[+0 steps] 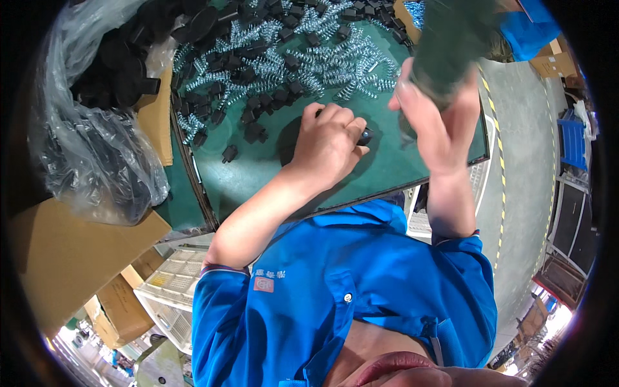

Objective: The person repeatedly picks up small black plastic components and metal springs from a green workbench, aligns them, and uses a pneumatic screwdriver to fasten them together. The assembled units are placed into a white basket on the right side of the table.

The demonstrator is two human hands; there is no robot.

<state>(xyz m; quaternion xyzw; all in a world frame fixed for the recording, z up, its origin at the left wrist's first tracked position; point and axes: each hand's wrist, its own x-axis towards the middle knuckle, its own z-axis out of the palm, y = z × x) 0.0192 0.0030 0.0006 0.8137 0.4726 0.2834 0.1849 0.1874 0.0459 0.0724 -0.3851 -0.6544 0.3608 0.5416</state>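
On the green surface (271, 174), the left hand (329, 145) rests knuckles up, its fingers (335, 116) curled narrow around a small dark part (365, 136) whose rounded end pokes out just right of the thumb. Right of that and raised above the surface, the right hand (429, 122) grips a large dark green object (451, 45), fingers wrapped tight about its lower end; it is blurred, so what kind of thing it is I cannot tell. Beyond the left fingers, toward the far edge, lies a broad scatter of shiny metal coil springs (335, 64) mixed with small black plastic pieces (255, 132); one black piece (229, 153) sits alone, left of the curled fingers and apart from the heap. Far left of both hands, a clear plastic bag (90, 129) bulges with more black parts, beside brown cardboard boxes (71, 251). Below the hands, near the person's blue shirt (348, 290), white slotted crates (174, 284) stand under the surface's edge.
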